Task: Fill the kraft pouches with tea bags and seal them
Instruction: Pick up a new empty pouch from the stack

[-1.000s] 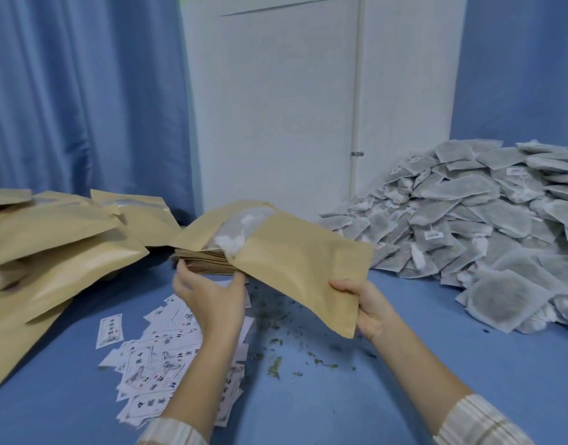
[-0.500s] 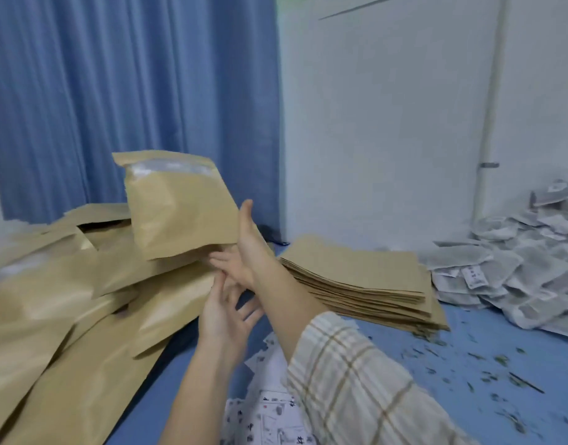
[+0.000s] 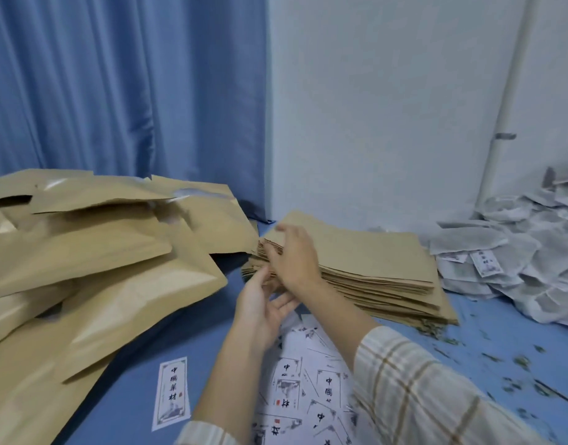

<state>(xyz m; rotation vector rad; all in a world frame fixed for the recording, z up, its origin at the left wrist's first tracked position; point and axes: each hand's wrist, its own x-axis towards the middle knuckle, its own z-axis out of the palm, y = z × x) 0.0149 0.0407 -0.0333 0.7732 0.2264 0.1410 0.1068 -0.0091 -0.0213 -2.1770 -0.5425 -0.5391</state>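
The filled pouch (image 3: 167,207) now lies on the pile at left, both hands (image 3: 260,313) (image 3: 292,258) loose-fingered, empty, reaching the flat stack (image 3: 372,261) at centre for another.

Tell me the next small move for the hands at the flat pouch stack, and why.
Probably peel one empty pouch off the stack of flat pouches. The right hand rests on its near-left corner, the left hand sits open just below, neither holds a pouch, and the tea bags wait to the right.
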